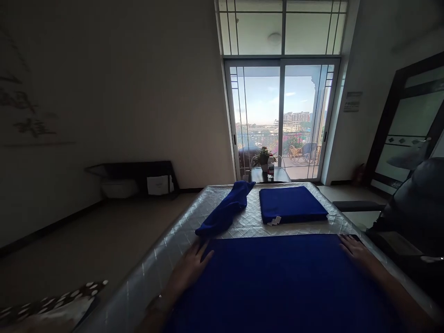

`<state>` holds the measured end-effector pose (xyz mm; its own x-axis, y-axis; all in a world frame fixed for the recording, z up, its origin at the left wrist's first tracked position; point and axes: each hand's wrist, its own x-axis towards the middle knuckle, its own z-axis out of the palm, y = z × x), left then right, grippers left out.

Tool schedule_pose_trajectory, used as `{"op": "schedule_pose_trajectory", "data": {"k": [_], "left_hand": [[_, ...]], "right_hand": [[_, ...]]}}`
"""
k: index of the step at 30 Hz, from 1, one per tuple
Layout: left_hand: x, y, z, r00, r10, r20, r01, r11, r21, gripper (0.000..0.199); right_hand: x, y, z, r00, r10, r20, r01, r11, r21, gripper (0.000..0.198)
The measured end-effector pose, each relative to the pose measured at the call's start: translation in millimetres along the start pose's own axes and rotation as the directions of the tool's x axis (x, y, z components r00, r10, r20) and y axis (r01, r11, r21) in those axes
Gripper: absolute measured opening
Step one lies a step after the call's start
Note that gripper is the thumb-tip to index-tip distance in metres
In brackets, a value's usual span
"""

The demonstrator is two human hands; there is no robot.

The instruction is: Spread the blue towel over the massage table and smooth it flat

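A large blue cloth (277, 282) lies spread flat on the table, which has a shiny quilted cover (156, 259). My left hand (194, 263) rests on the cloth's far left corner with fingers extended. On the far right corner lies my right hand (354, 249), flat, its fingers stretched out. Beyond the spread cloth sits a neatly folded blue cloth (293, 203) with a white tag (274, 221) at its front edge. A crumpled blue cloth (227, 210) lies to its left, just ahead of my left hand.
A small table (255, 175) with a potted plant (264, 157) and a bottle (270, 167) stands before the glass sliding door (256, 106). A dark chair (416, 208) is at the right. On the left are a low dark shelf (163, 169) and a polka-dot item (83, 291).
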<state>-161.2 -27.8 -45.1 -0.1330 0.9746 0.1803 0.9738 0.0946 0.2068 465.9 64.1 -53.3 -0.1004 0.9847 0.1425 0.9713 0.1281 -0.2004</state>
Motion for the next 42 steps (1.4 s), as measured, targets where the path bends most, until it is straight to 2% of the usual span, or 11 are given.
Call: {"op": "schedule_pose_trajectory", "data": {"k": [4, 9, 13, 18, 22, 25, 27, 30, 32, 35, 42], "left_hand": [[1, -4, 7, 1.0, -0.007, -0.021, 0.007, 1.0, -0.002, 0.068], [0, -6, 7, 1.0, -0.017, -0.009, 0.017, 1.0, -0.008, 0.069], [-3, -1, 1, 1.0, -0.016, -0.013, 0.016, 1.0, -0.007, 0.069], [-7, 6, -9, 1.0, -0.008, 0.02, 0.008, 0.999, 0.034, 0.067], [-10, 10, -14, 1.0, -0.008, 0.018, 0.008, 0.999, 0.04, 0.066], [-11, 11, -16, 1.0, -0.001, -0.009, 0.002, 1.0, 0.029, 0.067], [-12, 11, -16, 0.999, 0.011, -0.032, -0.01, 1.0, 0.027, 0.066], [-12, 10, -15, 0.999, 0.018, -0.04, -0.017, 0.999, 0.027, 0.065], [-12, 9, -14, 0.999, 0.014, -0.039, -0.013, 1.0, 0.025, 0.065], [-10, 7, -10, 0.999, 0.013, -0.038, -0.012, 1.0, 0.024, 0.065], [-4, -4, 6, 0.998, 0.005, -0.055, -0.005, 1.0, 0.006, 0.069]], "right_hand": [[-2, -9, -9, 1.0, 0.008, 0.01, -0.008, 1.0, -0.012, 0.064], [-11, -45, -21, 0.996, -0.089, -0.007, 0.089, 0.995, 0.037, 0.061], [-23, -85, -19, 0.976, -0.219, -0.012, 0.218, 0.969, 0.118, 0.061], [-48, -141, -15, 0.93, -0.36, 0.069, 0.34, 0.918, 0.202, 0.065], [-62, -197, -17, 0.872, -0.471, 0.131, 0.429, 0.866, 0.257, 0.063], [-59, -242, -14, 0.821, -0.554, 0.138, 0.506, 0.818, 0.273, 0.064], [-51, -268, -10, 0.807, -0.572, 0.147, 0.526, 0.81, 0.261, 0.067], [-39, -288, 0, 0.829, -0.529, 0.183, 0.484, 0.842, 0.24, 0.071], [-33, -286, 5, 0.848, -0.489, 0.204, 0.444, 0.866, 0.231, 0.073], [-29, -257, 9, 0.881, -0.43, 0.195, 0.391, 0.897, 0.207, 0.072], [-16, -129, 5, 0.973, -0.208, 0.1, 0.202, 0.977, 0.068, 0.071]]}}
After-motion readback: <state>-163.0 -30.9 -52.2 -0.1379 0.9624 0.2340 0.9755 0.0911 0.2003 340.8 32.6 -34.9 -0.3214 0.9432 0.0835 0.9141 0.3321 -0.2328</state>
